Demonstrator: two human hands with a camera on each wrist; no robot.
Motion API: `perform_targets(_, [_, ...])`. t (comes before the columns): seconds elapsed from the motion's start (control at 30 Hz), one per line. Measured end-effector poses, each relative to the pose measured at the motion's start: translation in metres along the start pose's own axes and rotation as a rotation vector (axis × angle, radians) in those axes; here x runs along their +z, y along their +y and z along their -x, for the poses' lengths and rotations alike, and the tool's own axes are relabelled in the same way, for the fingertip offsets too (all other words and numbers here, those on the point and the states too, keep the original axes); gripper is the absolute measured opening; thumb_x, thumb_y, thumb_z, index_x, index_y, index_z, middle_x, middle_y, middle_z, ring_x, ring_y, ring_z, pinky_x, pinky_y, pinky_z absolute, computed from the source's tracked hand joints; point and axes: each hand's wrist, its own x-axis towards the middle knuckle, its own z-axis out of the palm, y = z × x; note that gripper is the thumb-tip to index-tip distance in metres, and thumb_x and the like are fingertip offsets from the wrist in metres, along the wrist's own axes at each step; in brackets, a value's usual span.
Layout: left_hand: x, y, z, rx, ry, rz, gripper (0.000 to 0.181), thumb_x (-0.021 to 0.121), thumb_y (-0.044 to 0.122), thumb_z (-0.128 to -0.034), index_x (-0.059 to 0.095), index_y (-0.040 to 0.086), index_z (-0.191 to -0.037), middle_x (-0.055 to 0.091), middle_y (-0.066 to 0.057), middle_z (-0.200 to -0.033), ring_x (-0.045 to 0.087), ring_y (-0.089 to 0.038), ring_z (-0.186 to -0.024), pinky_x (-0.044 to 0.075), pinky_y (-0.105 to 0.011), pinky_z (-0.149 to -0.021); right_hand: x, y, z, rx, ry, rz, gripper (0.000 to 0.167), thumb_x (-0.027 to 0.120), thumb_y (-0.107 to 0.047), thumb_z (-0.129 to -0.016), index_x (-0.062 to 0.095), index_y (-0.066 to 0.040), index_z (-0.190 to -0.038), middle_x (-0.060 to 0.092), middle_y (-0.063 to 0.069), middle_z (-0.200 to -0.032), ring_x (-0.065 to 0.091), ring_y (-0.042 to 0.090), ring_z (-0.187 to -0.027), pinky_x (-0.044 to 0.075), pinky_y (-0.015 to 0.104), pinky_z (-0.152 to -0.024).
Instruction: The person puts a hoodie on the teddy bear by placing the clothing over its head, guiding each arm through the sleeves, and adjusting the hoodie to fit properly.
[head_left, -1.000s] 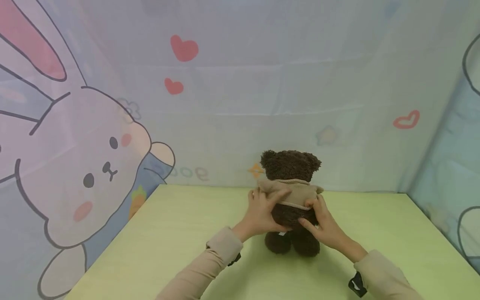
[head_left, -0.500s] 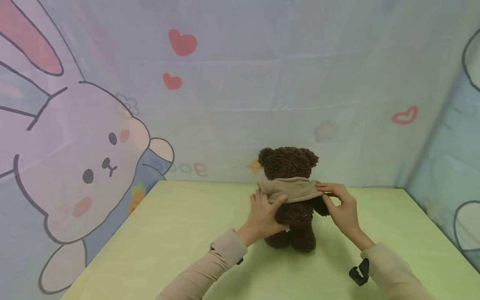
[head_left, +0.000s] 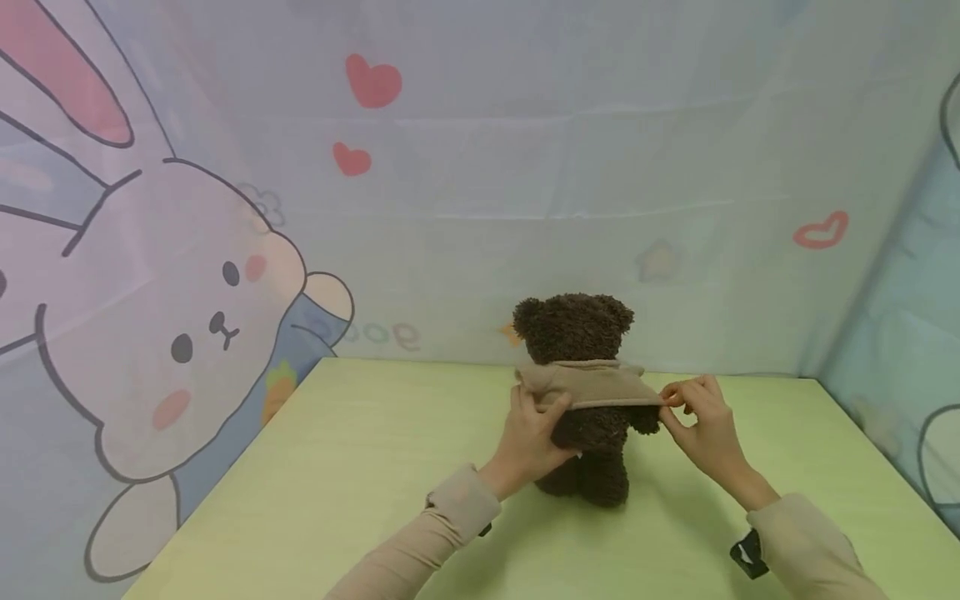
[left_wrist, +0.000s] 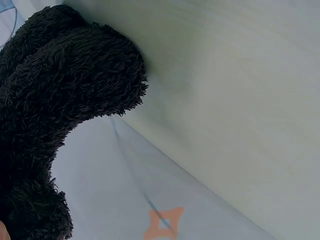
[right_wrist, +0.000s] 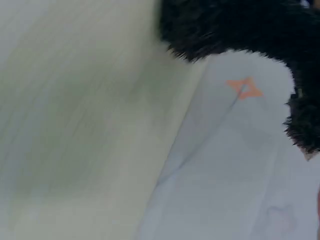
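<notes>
A dark brown plush bear (head_left: 576, 329) stands upright with its back to the head view, a beige garment (head_left: 596, 385) across its upper back. My left hand (head_left: 527, 437) grips the bear's left side in that view, the thumb lying on the garment's lower edge. Off the bear's right side, my right hand (head_left: 703, 425) pinches the garment's lower corner between thumb and fingers and holds it stretched outward. Dark fur of the bear (left_wrist: 75, 75) fills the upper left of the left wrist view. The right wrist view shows the bear's fur (right_wrist: 240, 25) at the top right.
The bear stands on a light green table (head_left: 360, 450). Behind the table hangs a pale cloth backdrop (head_left: 480, 275) printed with a large rabbit (head_left: 202, 367), hearts and stars. Another cloth side (head_left: 922, 333) hangs at the right.
My right hand has moved from the bear's lower back out to the right, drawing the garment's corner with it. My left hand stays on the bear. The garment's lower edge now lies straighter.
</notes>
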Motion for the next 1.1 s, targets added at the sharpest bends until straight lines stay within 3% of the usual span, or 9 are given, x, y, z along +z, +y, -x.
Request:
perform_targets(0.13, [0.002, 0.004, 0.001, -0.014, 0.010, -0.017, 0.073, 0.080, 0.046, -0.0559, 0.043, 0.023, -0.114, 0.046, -0.023, -0.102, 0.046, -0.031, -0.090, 0.050, -0.038, -0.060, -0.005, -0.001, 0.000, 0.252, -0.094, -0.387, 0.009, 0.052, 0.009, -0.083, 0.049, 0.001, -0.080, 0.061, -0.009, -0.090, 0.040, 0.005, -0.066, 0.033, 0.020, -0.053])
perform_targets(0.23, [0.003, 0.002, 0.001, -0.014, 0.035, -0.022, 0.071, 0.080, 0.046, -0.0553, 0.045, 0.022, -0.113, 0.047, -0.022, -0.099, 0.047, -0.031, -0.089, 0.050, -0.037, -0.058, -0.006, 0.000, 0.001, 0.314, -0.218, -0.456, 0.007, 0.045, 0.006, -0.089, 0.046, -0.001, -0.087, 0.052, -0.015, -0.079, 0.038, 0.003, -0.055, 0.032, 0.021, -0.047])
perform_targets(0.37, [0.005, 0.001, 0.002, -0.038, 0.056, -0.027, 0.067, 0.080, 0.044, -0.0550, 0.045, 0.022, -0.108, 0.048, -0.021, -0.095, 0.048, -0.029, -0.086, 0.050, -0.035, -0.055, -0.003, 0.003, 0.012, 0.111, -0.317, -0.173, 0.011, 0.051, 0.001, -0.087, 0.049, -0.010, -0.086, 0.041, -0.012, -0.067, 0.028, -0.004, -0.051, 0.028, 0.016, -0.045])
perform_targets(0.53, [0.004, 0.003, -0.001, -0.125, 0.023, -0.041, 0.058, 0.077, 0.042, -0.0590, 0.043, 0.022, -0.102, 0.047, -0.019, -0.093, 0.048, -0.027, -0.081, 0.046, -0.031, -0.050, 0.006, -0.012, 0.022, -0.184, -0.198, 0.069, 0.015, 0.048, -0.013, -0.092, 0.052, -0.008, -0.078, 0.047, -0.007, -0.065, 0.030, -0.004, -0.054, 0.026, 0.010, -0.047])
perform_targets(0.77, [0.001, 0.009, -0.011, -0.170, -0.076, -0.140, 0.059, 0.080, 0.035, -0.0567, 0.037, 0.020, -0.095, 0.049, -0.017, -0.086, 0.048, -0.028, -0.080, 0.041, -0.026, -0.046, 0.026, -0.044, 0.018, -0.427, -0.032, 0.049, 0.031, 0.039, -0.020, -0.096, 0.059, -0.004, -0.077, 0.052, 0.002, -0.072, 0.039, 0.008, -0.063, 0.033, 0.016, -0.052])
perform_targets(0.83, [-0.001, 0.009, -0.012, -0.157, -0.081, -0.119, 0.058, 0.080, 0.038, -0.0587, 0.039, 0.020, -0.097, 0.050, -0.017, -0.088, 0.049, -0.029, -0.083, 0.044, -0.028, -0.049, 0.031, -0.047, 0.017, -0.369, -0.029, 0.006, 0.029, 0.042, -0.021, -0.095, 0.059, -0.005, -0.078, 0.050, 0.005, -0.078, 0.037, 0.011, -0.069, 0.031, 0.019, -0.061])
perform_targets(0.9, [-0.004, 0.008, -0.011, -0.156, -0.085, -0.063, 0.056, 0.078, 0.042, -0.0614, 0.043, 0.020, -0.100, 0.050, -0.017, -0.091, 0.049, -0.029, -0.087, 0.047, -0.032, -0.056, 0.033, -0.045, 0.017, -0.207, -0.056, -0.059, 0.022, 0.048, -0.021, -0.092, 0.058, -0.006, -0.081, 0.049, 0.012, -0.087, 0.037, 0.016, -0.080, 0.029, 0.024, -0.068])
perform_targets(1.0, [-0.005, 0.003, -0.007, -0.162, -0.117, 0.055, 0.057, 0.077, 0.044, -0.0632, 0.047, 0.020, -0.106, 0.050, -0.016, -0.098, 0.048, -0.030, -0.095, 0.049, -0.037, -0.068, 0.030, -0.040, 0.018, 0.177, -0.146, -0.254, 0.015, 0.052, -0.017, -0.090, 0.055, -0.004, -0.097, 0.041, 0.020, -0.109, 0.035, 0.022, -0.097, 0.030, 0.030, -0.076])
perform_targets(1.1, [-0.006, -0.005, -0.002, -0.166, -0.152, 0.203, 0.062, 0.079, 0.038, -0.0620, 0.047, 0.019, -0.111, 0.048, -0.016, -0.106, 0.045, -0.028, -0.100, 0.047, -0.038, -0.076, 0.023, -0.031, 0.019, 0.544, -0.296, -0.537, 0.039, 0.046, -0.015, -0.093, 0.035, -0.009, -0.129, 0.024, 0.023, -0.132, 0.030, 0.032, -0.117, 0.038, 0.042, -0.086])
